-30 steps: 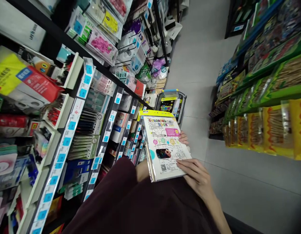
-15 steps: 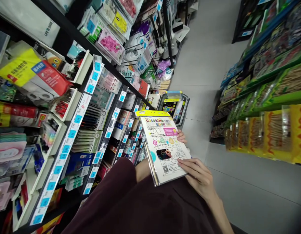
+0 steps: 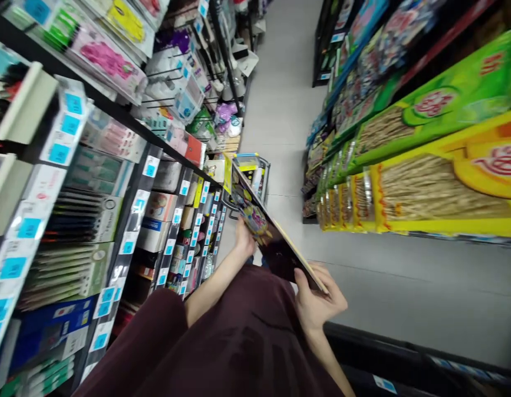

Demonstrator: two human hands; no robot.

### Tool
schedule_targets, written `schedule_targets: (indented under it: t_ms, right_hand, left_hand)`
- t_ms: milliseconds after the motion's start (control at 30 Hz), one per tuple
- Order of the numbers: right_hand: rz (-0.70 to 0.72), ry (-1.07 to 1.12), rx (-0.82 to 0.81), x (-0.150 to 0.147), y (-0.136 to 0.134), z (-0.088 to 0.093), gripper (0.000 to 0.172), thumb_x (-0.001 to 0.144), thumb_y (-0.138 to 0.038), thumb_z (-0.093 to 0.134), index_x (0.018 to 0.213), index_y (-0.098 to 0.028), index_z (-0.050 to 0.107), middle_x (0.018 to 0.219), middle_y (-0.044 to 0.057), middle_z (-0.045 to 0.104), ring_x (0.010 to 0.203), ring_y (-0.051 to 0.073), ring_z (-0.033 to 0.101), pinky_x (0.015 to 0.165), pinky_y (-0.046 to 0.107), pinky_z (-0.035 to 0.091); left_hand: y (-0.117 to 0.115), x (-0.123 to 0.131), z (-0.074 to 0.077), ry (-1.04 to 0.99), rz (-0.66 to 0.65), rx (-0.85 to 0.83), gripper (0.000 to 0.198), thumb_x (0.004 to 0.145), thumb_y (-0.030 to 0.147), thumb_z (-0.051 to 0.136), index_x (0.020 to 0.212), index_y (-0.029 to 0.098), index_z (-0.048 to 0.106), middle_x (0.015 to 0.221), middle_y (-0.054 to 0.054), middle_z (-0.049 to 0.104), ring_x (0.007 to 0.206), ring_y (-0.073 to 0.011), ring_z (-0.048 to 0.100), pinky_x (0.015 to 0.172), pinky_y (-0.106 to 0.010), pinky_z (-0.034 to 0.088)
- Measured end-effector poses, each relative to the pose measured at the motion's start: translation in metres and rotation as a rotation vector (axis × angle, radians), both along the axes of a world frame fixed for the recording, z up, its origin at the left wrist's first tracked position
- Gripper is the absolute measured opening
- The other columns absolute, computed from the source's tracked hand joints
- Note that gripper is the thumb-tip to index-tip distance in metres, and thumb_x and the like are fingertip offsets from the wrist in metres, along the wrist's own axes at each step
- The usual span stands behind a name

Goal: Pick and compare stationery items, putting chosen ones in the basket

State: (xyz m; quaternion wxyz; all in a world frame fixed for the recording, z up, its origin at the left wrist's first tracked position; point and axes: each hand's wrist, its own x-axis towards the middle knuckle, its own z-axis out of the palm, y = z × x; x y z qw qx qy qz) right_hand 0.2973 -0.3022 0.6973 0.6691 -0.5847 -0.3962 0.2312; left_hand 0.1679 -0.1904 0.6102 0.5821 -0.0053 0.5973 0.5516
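Note:
I hold a stack of flat coloring books (image 3: 264, 231) in front of my lap, tilted on edge so the dark colourful cover faces left. My right hand (image 3: 317, 300) grips the near lower corner, thumb on the cover and fingers behind. My left hand (image 3: 244, 238) supports the stack from the left side, fingers partly hidden behind it. A dark maroon garment covers my lap below.
Stationery shelves (image 3: 115, 182) with blue price tags line the left. Green and yellow packaged goods (image 3: 425, 187) fill shelves on the right. A shopping basket (image 3: 255, 171) with items stands on the grey aisle floor (image 3: 280, 99) ahead. A dark shelf edge lies at the bottom right.
The books have been turned from lying back-side up to standing on edge with the dark cover facing left. The view has swung right and my left hand now shows at the stack's left.

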Motion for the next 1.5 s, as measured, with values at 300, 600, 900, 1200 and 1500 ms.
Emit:
schedule_targets:
  t_ms: [300, 600, 900, 1200, 1500]
  right_hand:
    - [-0.266, 0.153, -0.163, 0.018, 0.010, 0.002, 0.020, 0.074, -0.020, 0.080, 0.091, -0.014, 0.070, 0.084, 0.004, 0.068, 0.076, 0.016, 0.064, 0.068, 0.026, 0.052]
    - [-0.333, 0.371, -0.086, 0.020, 0.001, 0.002, 0.017, 0.072, -0.021, 0.081, 0.082, -0.016, 0.068, 0.080, 0.003, 0.068, 0.065, 0.011, 0.060, 0.058, 0.020, 0.046]
    - [-0.307, 0.470, -0.012, 0.020, 0.004, 0.005, 0.013, 0.076, -0.024, 0.077, 0.084, -0.016, 0.070, 0.079, 0.003, 0.068, 0.066, 0.011, 0.061, 0.060, 0.020, 0.048]
    - [-0.181, 0.482, -0.055, 0.029, 0.008, 0.001, 0.013, 0.082, -0.022, 0.072, 0.075, -0.016, 0.064, 0.077, 0.000, 0.064, 0.049, 0.011, 0.058, 0.046, 0.023, 0.046]
    - [-0.178, 0.495, -0.161, 0.036, 0.007, -0.012, 0.017, 0.077, -0.027, 0.078, 0.077, -0.014, 0.067, 0.073, 0.000, 0.063, 0.051, 0.010, 0.059, 0.051, 0.024, 0.050]
  left_hand:
    - [-0.002, -0.023, 0.022, 0.269, -0.159, 0.237, 0.036, 0.079, 0.050, 0.070, 0.086, 0.017, 0.056, 0.080, 0.001, 0.060, 0.069, -0.0104, 0.056, 0.068, -0.024, 0.049]
    - [0.000, -0.030, 0.035, 0.445, -0.069, 0.329, 0.039, 0.083, 0.054, 0.063, 0.084, 0.017, 0.051, 0.077, 0.003, 0.053, 0.069, -0.0088, 0.053, 0.068, -0.022, 0.047]
    - [0.001, -0.034, 0.040, 0.502, -0.030, 0.387, 0.039, 0.083, 0.055, 0.062, 0.083, 0.017, 0.051, 0.078, 0.003, 0.052, 0.070, -0.0085, 0.052, 0.069, -0.022, 0.046]
    - [0.000, -0.039, 0.036, 0.513, -0.003, 0.378, 0.039, 0.084, 0.055, 0.062, 0.083, 0.017, 0.050, 0.078, 0.002, 0.051, 0.071, -0.0091, 0.051, 0.070, -0.023, 0.045]
    - [-0.003, -0.040, 0.042, 0.530, -0.005, 0.348, 0.035, 0.087, 0.052, 0.058, 0.082, 0.019, 0.049, 0.077, 0.002, 0.050, 0.068, -0.0093, 0.048, 0.066, -0.022, 0.044]
